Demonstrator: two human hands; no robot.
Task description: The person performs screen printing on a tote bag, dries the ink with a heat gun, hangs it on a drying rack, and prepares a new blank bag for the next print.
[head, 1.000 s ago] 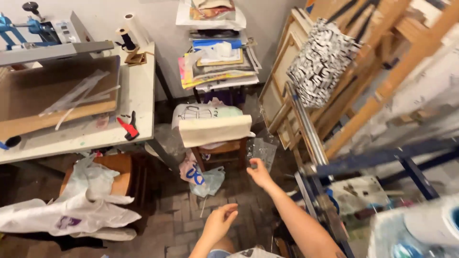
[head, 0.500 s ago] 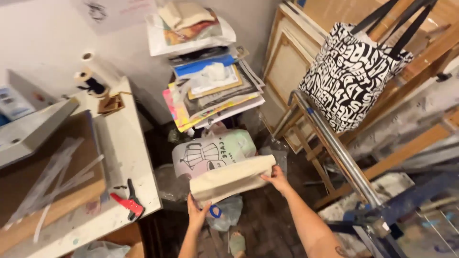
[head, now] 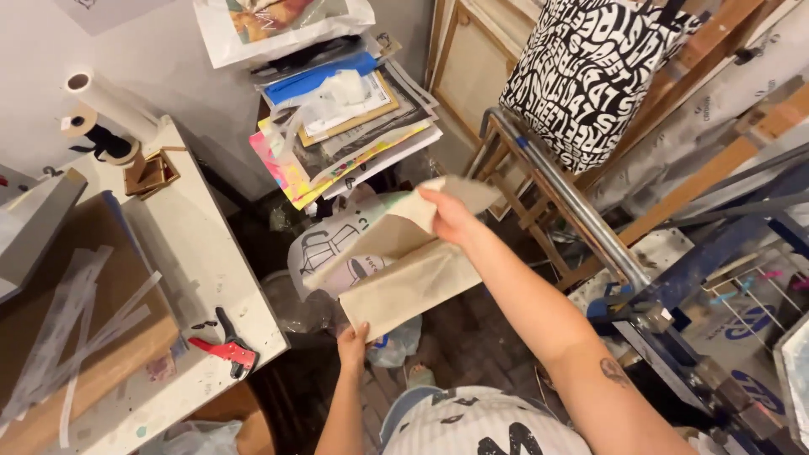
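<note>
The right hand (head: 451, 221) is now lifting the top flap of the tan cloth bag (head: 404, 282) higher.
Fingers of both hands are pinching it above the floor, left hand (head: 352, 344) at the bottom corner; soft, light, floppy, best gripped along edges.

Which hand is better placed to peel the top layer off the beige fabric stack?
Right. The right hand already pinches the raised top layer of the beige fabric stack; the left hand grips the stack's near corner, steadying it.

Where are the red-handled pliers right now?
In the head view, the red-handled pliers lie at lower left on the near corner of the white table, just left of the left hand gripping the beige cloth.
</note>
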